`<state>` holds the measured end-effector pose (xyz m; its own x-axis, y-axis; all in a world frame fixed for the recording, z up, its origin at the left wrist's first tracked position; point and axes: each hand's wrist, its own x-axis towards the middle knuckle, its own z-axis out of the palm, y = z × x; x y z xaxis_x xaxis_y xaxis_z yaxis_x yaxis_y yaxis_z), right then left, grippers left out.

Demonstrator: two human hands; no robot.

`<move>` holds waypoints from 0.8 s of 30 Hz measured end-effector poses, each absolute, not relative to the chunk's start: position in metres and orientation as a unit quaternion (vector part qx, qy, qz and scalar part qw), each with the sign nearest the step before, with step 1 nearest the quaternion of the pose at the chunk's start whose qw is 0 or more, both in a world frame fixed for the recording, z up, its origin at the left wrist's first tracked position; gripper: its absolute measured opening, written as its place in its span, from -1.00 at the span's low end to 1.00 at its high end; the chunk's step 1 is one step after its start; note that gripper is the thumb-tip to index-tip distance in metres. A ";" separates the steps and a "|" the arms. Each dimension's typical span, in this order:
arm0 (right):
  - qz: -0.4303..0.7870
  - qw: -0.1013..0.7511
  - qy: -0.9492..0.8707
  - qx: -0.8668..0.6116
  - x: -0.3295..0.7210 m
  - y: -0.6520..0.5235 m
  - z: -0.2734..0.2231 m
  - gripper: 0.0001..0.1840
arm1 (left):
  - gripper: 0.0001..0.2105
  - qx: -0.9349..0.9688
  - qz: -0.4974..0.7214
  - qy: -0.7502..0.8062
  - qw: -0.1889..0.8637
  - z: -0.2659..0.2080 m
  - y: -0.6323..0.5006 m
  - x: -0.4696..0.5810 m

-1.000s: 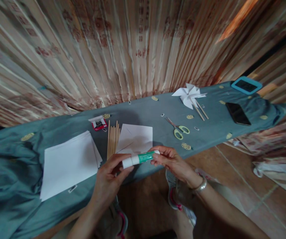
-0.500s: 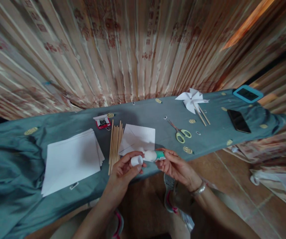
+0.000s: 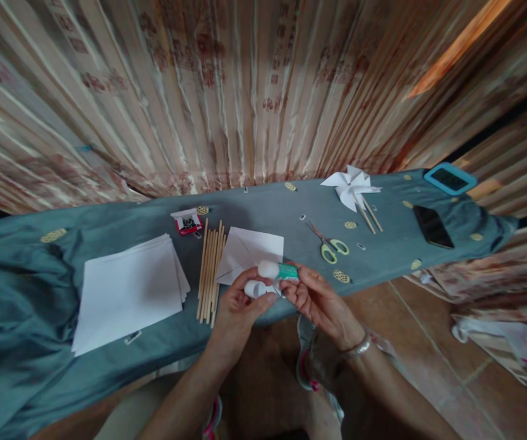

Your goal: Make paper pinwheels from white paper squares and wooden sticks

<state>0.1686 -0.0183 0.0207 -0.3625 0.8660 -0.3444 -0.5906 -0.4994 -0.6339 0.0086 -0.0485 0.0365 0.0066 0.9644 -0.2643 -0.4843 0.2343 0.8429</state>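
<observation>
My right hand (image 3: 316,297) grips a green and white glue stick (image 3: 287,271), its white end pointing left. Pinched in my left hand (image 3: 240,308) is the white glue stick cap (image 3: 255,289), its open mouth turned left. Cap and stick are close together, the stick slightly higher; whether they touch I cannot tell. Just behind both hands lies a creased square of white paper (image 3: 257,244). Left of that paper is a row of thin wooden sticks (image 3: 209,269).
A stack of white paper (image 3: 128,293) and a small red box (image 3: 187,223) lie to the left. Rightward are scissors (image 3: 332,246), a paper pinwheel (image 3: 353,185) with two sticks, a phone (image 3: 433,226) and a blue-framed device (image 3: 450,178). A curtain (image 3: 245,91) hangs behind the cloth-covered table.
The glue stick has risen a little and shifted left, above the cap. The cap has turned and moved slightly right and up with my left hand.
</observation>
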 end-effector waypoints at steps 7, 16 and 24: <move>0.797 0.421 -0.254 -0.350 0.154 -0.024 0.025 -0.66 | -0.70 0.206 0.587 0.424 0.659 0.039 -0.039 -0.003; 0.800 0.377 -0.290 -0.366 0.155 -0.029 0.029 -0.64 | -0.64 0.189 0.596 0.423 0.656 0.036 -0.039 -0.011; 0.792 0.386 -0.286 -0.376 0.153 -0.029 0.029 -0.68 | -0.67 0.209 0.596 0.424 0.649 0.036 -0.039 -0.011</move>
